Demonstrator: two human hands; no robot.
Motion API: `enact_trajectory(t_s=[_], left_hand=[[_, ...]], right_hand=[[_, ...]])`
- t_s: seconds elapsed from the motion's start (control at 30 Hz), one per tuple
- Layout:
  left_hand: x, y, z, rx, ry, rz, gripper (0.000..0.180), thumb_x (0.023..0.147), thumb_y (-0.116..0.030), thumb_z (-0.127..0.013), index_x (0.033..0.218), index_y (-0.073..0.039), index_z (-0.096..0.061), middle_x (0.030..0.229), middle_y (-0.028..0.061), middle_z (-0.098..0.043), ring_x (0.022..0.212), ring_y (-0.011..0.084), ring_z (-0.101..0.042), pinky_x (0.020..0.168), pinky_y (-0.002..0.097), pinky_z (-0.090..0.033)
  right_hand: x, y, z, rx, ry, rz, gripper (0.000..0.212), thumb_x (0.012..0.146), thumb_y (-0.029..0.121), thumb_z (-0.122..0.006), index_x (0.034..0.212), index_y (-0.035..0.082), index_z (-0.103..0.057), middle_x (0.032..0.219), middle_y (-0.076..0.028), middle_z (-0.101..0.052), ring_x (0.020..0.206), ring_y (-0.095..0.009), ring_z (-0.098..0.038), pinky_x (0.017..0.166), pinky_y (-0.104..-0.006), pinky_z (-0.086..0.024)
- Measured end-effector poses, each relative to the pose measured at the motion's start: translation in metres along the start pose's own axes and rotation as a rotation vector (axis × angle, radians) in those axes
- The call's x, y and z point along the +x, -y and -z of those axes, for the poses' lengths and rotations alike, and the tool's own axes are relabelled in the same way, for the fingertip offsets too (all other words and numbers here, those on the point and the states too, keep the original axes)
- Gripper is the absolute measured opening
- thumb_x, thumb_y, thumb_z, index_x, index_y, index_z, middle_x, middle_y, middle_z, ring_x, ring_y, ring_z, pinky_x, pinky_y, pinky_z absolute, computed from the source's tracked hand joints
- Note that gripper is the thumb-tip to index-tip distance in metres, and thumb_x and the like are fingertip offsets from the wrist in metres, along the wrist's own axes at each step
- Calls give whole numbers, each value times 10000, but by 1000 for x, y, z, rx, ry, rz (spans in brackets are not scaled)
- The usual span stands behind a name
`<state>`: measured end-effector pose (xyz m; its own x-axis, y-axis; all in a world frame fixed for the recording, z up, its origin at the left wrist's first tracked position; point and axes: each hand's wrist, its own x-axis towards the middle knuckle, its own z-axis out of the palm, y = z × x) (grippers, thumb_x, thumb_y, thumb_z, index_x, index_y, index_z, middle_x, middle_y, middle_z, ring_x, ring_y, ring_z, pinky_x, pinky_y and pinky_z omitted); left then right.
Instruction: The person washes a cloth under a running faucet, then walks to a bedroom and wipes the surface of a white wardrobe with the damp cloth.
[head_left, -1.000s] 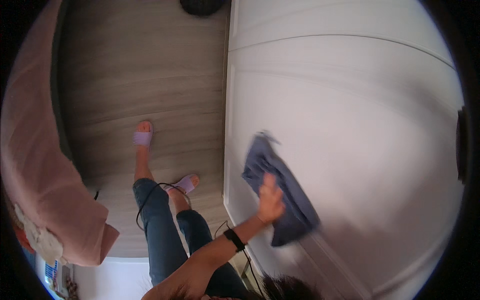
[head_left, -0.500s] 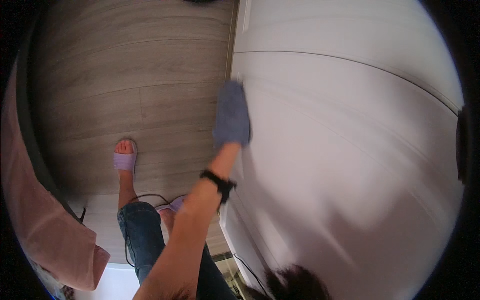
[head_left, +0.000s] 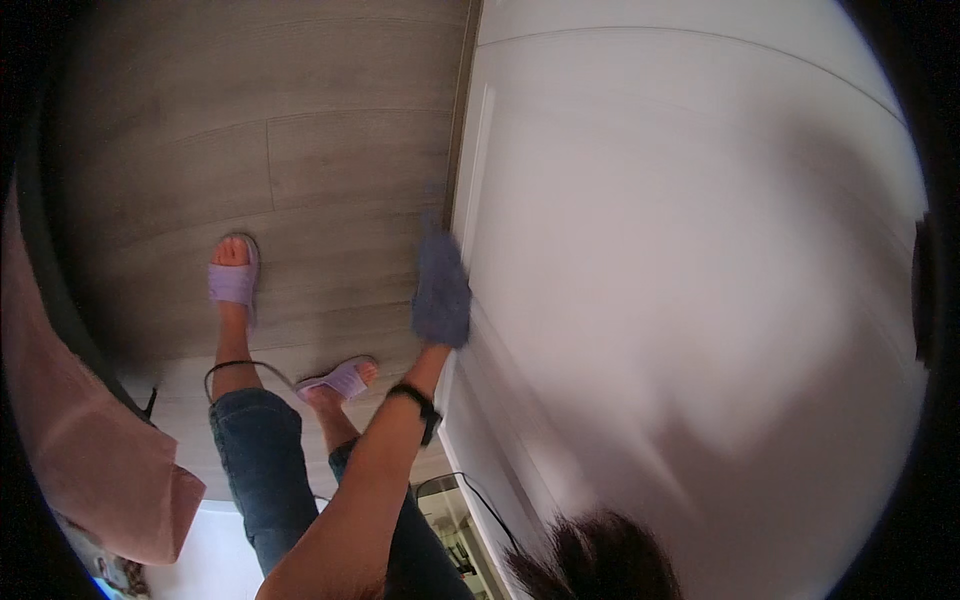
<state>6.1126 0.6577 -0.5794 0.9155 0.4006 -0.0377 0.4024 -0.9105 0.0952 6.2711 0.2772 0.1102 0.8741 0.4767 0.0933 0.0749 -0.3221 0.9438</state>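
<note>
My left hand point(head_left: 436, 325) is inside a fuzzy blue-grey cleaning mitt point(head_left: 444, 285), which covers it down to the wrist and hides the fingers. Motion blurs the mitt's tip. It lies along the lower edge of a white panelled surface point(head_left: 640, 220), where that meets the wood-look floor point(head_left: 340, 160), and seems to touch the edge. A black band point(head_left: 415, 402) circles my wrist. My right hand is out of view.
My feet, in lilac slippers point(head_left: 233, 285), stand on the floor left of my arm. A thin dark cable point(head_left: 225, 366) loops by one ankle. Pink fabric point(head_left: 90, 450) hangs at the left. Dark hair point(head_left: 600, 560) shows at the bottom right.
The mitted hand has drawn back along the panel's edge, lower in the picture and slightly left. The whole view has also shifted, with the panel's seam now higher.
</note>
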Motion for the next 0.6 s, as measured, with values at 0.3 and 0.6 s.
enact_trajectory(t_s=[0.3,0.6], left_hand=[[64,-273,30,-784,216,430,300,874,-268,-424,1069,-52,-500,1009,111,-535,919,271,-519,810,378,-417],[243,-359,249,-3379,80,1117,550,914,-495,-363,1282,-91,-413,1269,54,-471,1159,206,-440,1020,339,-308]], right_hand=[[-4,24,-10,0,-48,-10,595,937,517,-208,1426,203,-81,1486,-129,-88,1348,-346,-91,1073,-559,-38],[8,20,-12,-4,-81,-1,593,939,511,-202,1423,186,-96,1483,-132,-99,1347,-339,-105,1076,-550,-46]])
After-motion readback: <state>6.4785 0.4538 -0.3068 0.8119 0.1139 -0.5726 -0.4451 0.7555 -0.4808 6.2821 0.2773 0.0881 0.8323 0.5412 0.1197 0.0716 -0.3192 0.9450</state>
